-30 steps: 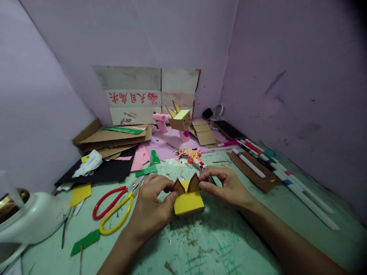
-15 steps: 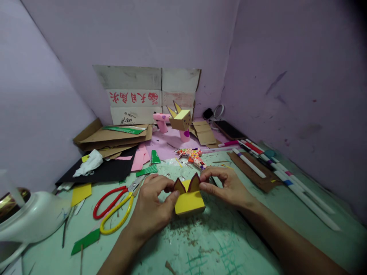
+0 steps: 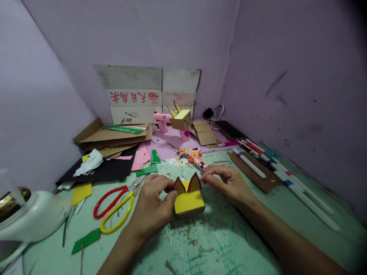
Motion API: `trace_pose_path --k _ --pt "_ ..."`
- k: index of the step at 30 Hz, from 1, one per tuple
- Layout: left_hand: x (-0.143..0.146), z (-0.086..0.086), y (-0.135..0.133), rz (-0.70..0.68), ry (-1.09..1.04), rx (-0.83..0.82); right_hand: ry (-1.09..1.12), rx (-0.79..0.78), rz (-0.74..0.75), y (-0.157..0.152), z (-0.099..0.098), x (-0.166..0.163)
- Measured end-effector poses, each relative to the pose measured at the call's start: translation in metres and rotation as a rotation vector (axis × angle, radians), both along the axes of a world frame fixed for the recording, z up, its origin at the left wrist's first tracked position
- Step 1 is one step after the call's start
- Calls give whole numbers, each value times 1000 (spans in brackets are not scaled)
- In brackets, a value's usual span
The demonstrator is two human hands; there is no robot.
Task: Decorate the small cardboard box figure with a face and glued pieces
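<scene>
A small yellow paper box (image 3: pixel 189 202) with two brown pointed ears (image 3: pixel 195 182) stands on the green table (image 3: pixel 218 244) right in front of me. My left hand (image 3: pixel 151 210) grips the box's left side, its thumb and fingers pressed at the left ear. Just right of the box is my right hand (image 3: pixel 229 185), a small gap away from the right ear. Its fingers are curled into a pinch, and I see nothing in them.
Red and yellow scissors (image 3: pixel 114 208) lie left of my left hand. Several markers (image 3: pixel 275 168) lie on the right beside a brown card strip (image 3: pixel 252 172). A similar cardboard figure (image 3: pixel 180 119) stands at the back among cardboard sheets, black paper (image 3: pixel 106 172) and scraps. A white pot (image 3: pixel 31 217) sits at far left.
My right hand has let go of the box's right ear and drawn slightly to the right. The left hand and the box have stayed where they were.
</scene>
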State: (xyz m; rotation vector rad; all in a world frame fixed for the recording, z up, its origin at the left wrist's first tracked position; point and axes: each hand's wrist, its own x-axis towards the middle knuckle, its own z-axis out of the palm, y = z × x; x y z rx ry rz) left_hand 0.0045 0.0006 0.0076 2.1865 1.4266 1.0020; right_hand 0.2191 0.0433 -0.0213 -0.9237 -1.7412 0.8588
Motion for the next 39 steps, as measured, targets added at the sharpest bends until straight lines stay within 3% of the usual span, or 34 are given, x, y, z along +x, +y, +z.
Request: trace_pose_path --k 10,25,39 --pt "0 -1 2 5 6 1 42 -1 12 1 0 1" --pt "-2 -1 2 4 19 -3 -71 -25 45 -2 -2 -7" --pt "-3 -2 2 -12 30 -4 -27 62 88 1 -9 -4"
